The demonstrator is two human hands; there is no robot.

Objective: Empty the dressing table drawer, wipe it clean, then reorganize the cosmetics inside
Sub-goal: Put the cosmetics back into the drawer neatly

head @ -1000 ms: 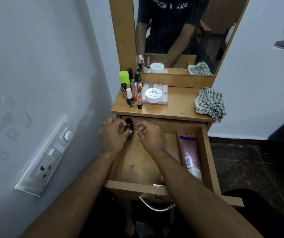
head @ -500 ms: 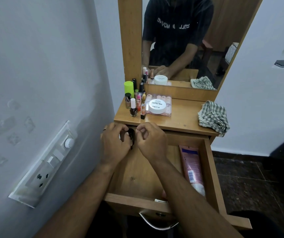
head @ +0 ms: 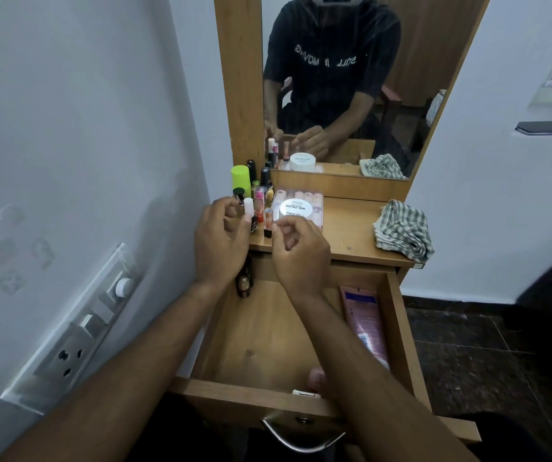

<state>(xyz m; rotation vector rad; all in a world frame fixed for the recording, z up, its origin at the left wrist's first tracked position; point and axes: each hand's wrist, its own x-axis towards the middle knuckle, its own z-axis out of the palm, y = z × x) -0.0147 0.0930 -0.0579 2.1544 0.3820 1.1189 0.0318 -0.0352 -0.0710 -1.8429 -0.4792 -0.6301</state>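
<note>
The wooden drawer [head: 251, 391] is pulled out. A pink tube [head: 364, 325] lies along its right side, and a small dark bottle [head: 244, 282] stands in its back left corner. A pink item [head: 316, 376] shows at the front, partly hidden by my right forearm. Several nail polish bottles [head: 258, 195] and a white round tub [head: 296, 208] on a clear box [head: 316, 198] stand on the tabletop. My left hand [head: 221, 238] hovers empty by the bottles, fingers apart. My right hand [head: 298, 251] is loosely curled in front of the tub, holding nothing.
A checked cloth [head: 401, 233] lies crumpled on the right of the tabletop. The mirror [head: 334, 95] rises behind the cosmetics. A wall with a switch board [head: 78, 328] stands close on the left. Dark floor lies to the right of the drawer.
Both hands let go of the small dark bottle, which now stands in the drawer's back left corner. They rose to the tabletop's front edge, near the nail polish bottles.
</note>
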